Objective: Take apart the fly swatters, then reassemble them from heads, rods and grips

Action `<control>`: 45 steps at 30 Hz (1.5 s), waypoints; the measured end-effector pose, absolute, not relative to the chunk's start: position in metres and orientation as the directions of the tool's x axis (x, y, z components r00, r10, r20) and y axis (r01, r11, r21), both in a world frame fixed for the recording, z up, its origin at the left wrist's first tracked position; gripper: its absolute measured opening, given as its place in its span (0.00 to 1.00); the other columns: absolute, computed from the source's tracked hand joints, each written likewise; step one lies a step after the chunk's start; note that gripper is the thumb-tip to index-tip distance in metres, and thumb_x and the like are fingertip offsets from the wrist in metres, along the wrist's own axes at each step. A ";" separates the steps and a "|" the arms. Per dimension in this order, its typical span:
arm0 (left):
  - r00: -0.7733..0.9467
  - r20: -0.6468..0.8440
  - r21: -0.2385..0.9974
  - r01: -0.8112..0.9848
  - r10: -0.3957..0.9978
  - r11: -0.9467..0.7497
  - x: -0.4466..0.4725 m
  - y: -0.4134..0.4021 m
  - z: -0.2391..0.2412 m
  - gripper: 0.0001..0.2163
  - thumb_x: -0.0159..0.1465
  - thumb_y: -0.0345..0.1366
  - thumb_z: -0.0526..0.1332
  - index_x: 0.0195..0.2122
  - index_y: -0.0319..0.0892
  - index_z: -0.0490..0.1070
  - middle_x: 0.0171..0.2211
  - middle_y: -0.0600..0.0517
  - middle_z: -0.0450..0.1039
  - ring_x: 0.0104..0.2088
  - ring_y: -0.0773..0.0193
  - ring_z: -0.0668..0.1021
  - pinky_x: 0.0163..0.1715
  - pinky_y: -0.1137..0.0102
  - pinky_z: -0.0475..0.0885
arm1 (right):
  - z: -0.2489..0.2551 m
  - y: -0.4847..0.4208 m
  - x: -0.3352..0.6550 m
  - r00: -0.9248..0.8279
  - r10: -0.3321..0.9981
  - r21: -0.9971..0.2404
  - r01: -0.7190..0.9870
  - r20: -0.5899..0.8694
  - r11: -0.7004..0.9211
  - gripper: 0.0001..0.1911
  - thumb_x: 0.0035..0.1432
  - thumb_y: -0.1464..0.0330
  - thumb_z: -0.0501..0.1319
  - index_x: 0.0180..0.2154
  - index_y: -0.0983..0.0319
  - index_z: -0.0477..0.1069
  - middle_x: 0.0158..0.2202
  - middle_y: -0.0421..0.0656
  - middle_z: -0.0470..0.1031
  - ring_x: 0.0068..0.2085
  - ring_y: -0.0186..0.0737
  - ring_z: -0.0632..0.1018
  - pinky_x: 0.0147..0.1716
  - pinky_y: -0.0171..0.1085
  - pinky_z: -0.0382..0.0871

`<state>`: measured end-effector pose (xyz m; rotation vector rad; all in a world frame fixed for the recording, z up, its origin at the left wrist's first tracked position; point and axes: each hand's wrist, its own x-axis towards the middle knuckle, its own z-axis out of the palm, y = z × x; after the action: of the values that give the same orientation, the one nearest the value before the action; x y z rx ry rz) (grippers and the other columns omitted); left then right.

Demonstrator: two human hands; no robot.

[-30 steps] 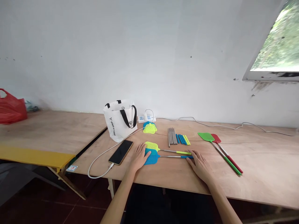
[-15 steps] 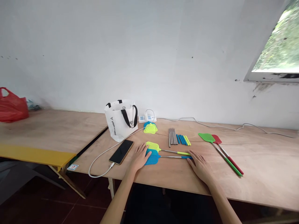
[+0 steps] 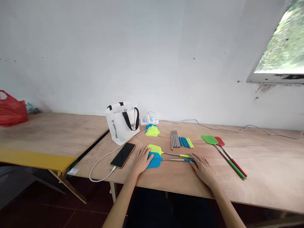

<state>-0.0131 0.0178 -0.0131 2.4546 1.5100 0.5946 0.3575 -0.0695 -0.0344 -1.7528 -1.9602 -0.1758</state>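
My left hand (image 3: 142, 161) lies flat with fingers stretched out, at the left edge of the heads of a blue fly swatter (image 3: 155, 160) and a yellow fly swatter (image 3: 155, 149). My right hand (image 3: 202, 167) rests open at the other end, its fingers against the handle ends of both swatters. The two lie side by side between my hands. Beyond them are several metal tubes (image 3: 175, 139) and, beside these, several short blue and yellow handle grips (image 3: 186, 142). Loose yellow and blue swatter heads (image 3: 152, 130) sit farther back.
A green fly swatter (image 3: 210, 139) and a red fly swatter (image 3: 234, 161) lie at the right. On the left are a phone (image 3: 123, 155) with a white charging cable (image 3: 95, 181) and a white tote bag (image 3: 121, 126). A power strip (image 3: 149, 121) stands by the wall.
The view has shifted very slightly. Both hands and the swatters stay where they were on the table.
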 end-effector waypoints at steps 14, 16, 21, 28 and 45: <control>0.512 0.245 0.523 0.646 0.823 -0.557 -0.003 0.000 0.013 0.13 0.70 0.44 0.61 0.52 0.53 0.78 0.68 0.49 0.61 0.68 0.46 0.62 0.66 0.48 0.59 | -0.015 -0.076 0.346 -0.146 0.863 -0.341 0.877 0.484 0.340 0.11 0.71 0.59 0.52 0.43 0.53 0.72 0.56 0.43 0.74 0.57 0.47 0.75 0.58 0.53 0.68; 0.541 0.233 0.530 0.626 0.808 -0.572 0.001 -0.002 0.015 0.13 0.69 0.45 0.63 0.52 0.54 0.79 0.69 0.50 0.60 0.68 0.46 0.63 0.66 0.48 0.60 | -0.009 -0.078 0.344 -0.179 0.847 -0.327 0.867 0.500 0.376 0.11 0.72 0.62 0.51 0.42 0.53 0.71 0.51 0.42 0.77 0.53 0.46 0.77 0.60 0.55 0.65; 0.559 0.336 0.483 0.589 0.758 -0.648 0.013 -0.009 0.025 0.09 0.70 0.43 0.62 0.47 0.53 0.80 0.63 0.51 0.68 0.65 0.51 0.68 0.70 0.48 0.53 | 0.002 -0.080 0.343 -0.211 0.784 -0.282 0.853 0.584 0.440 0.11 0.73 0.63 0.49 0.42 0.53 0.69 0.41 0.39 0.80 0.42 0.42 0.81 0.64 0.57 0.60; 0.592 0.435 0.365 0.573 0.678 -0.734 0.021 -0.018 0.041 0.07 0.72 0.36 0.59 0.39 0.48 0.76 0.52 0.54 0.77 0.62 0.58 0.72 0.71 0.48 0.46 | 0.011 -0.085 0.332 -0.241 0.717 -0.192 0.864 0.654 0.466 0.12 0.74 0.65 0.48 0.48 0.53 0.70 0.40 0.40 0.81 0.39 0.40 0.81 0.60 0.52 0.62; 0.705 0.370 0.220 0.567 0.606 -0.794 0.044 -0.044 0.049 0.10 0.75 0.33 0.52 0.37 0.45 0.70 0.33 0.54 0.77 0.37 0.61 0.77 0.57 0.59 0.64 | 0.021 -0.099 0.292 -0.345 0.764 -0.033 0.902 0.545 0.430 0.18 0.75 0.62 0.47 0.40 0.55 0.75 0.35 0.44 0.78 0.36 0.42 0.78 0.34 0.37 0.65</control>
<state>0.0436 -0.0443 0.0493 2.8173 0.9710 0.6593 0.2920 -0.0990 0.0210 -1.4044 -2.2018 -0.3774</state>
